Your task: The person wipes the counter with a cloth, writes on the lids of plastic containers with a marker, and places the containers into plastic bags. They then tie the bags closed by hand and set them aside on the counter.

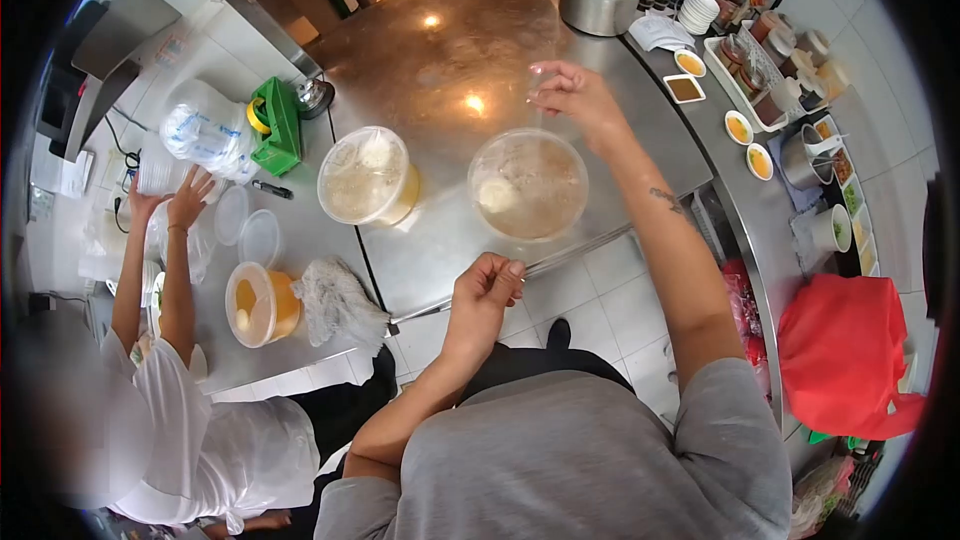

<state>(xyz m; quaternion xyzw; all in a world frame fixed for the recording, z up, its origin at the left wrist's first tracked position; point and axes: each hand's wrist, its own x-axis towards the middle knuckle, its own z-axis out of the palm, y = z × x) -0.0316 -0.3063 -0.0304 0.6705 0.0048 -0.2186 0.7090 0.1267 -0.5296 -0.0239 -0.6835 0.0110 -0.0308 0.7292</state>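
I see my left hand [487, 285] at the near edge of the steel counter [440, 50], fingers curled in toward the palm with the thumb pressed against them; whether anything thin is pinched there I cannot tell; my right hand [572, 95] is raised on the far side of a clear round container [528, 183], fingertips drawn together as if pinching, and what they hold, if anything, is too fine to make out; that container sits on the counter between my two hands, covered with a clear film or lid, holding a brownish liquid with a pale lump in it; just left of it stands a second covered container [365, 177] with yellowish contents; further left and nearer, a tub of orange liquid [262, 303] sits beside a crumpled plastic bag [338, 300]; a co-worker in white reaches a hand [190, 195] toward stacked lids on the far left; small sauce dishes [740, 128] line the right counter, with a red bag [845, 350] nearer.
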